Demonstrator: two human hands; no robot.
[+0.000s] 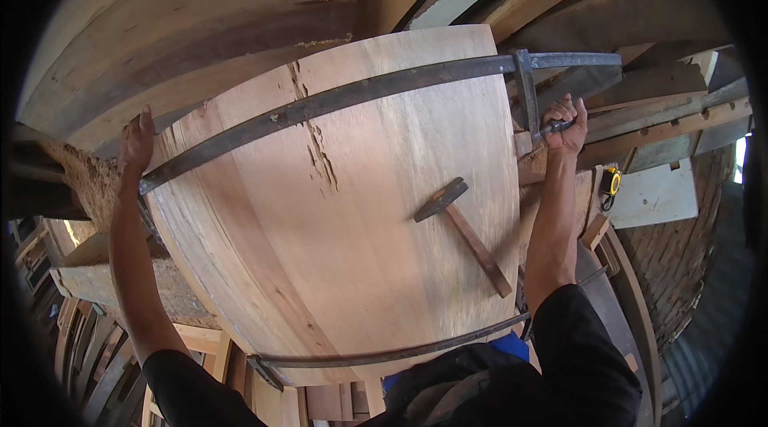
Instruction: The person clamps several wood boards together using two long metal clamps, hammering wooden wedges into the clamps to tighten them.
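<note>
A wide pale wooden panel (344, 211) made of boards edge to edge lies before me. Across its far part runs a long metal bar clamp (376, 91). My right hand (565, 124) is closed around the clamp's screw handle (554, 129) beyond the panel's right edge. At the far left corner my left hand (138, 141) rests by the panel's edge, near the clamp's left end, fingers pointing up and apart. A hammer (464, 235) with a wooden handle lies on the panel's right half. A second bar clamp (392, 353) spans the near edge.
Large wooden boards (216, 19) stand beyond the panel, with more timber at the far right. A yellow tape measure (610, 181) sits right of my right forearm, beside a pale board (656, 193). Stacked wood pieces (92, 355) fill the lower left.
</note>
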